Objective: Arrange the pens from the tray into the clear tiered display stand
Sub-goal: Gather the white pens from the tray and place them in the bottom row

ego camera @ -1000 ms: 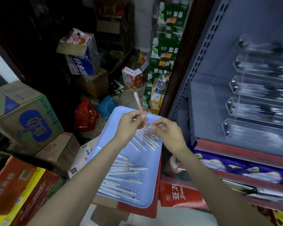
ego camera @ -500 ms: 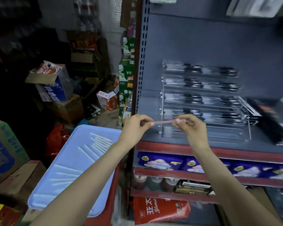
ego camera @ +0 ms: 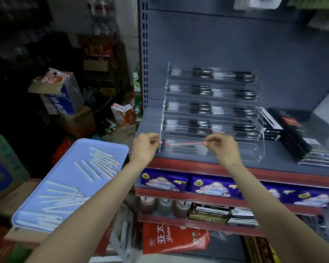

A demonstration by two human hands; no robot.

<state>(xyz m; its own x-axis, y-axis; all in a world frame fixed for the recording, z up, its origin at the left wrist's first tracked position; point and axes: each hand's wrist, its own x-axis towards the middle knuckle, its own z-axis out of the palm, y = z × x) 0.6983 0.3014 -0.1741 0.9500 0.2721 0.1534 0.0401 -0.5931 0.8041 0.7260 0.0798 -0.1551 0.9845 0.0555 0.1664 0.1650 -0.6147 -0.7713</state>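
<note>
The right hand [ego camera: 219,147] pinches one end of a red pen [ego camera: 186,143]. The left hand [ego camera: 146,146] is curled at the other end; I cannot tell if it touches. The pen lies flat at the bottom row of the clear stand [ego camera: 254,130]. Keep it level and lower it gently. The stand has five rows. About thirty white pens [ego camera: 101,164] wait on the blue tray [ego camera: 70,152].

Dim stockrm: grey shelving [ego camera: 235,44], stacked cartons [ego camera: 76,122]
</note>
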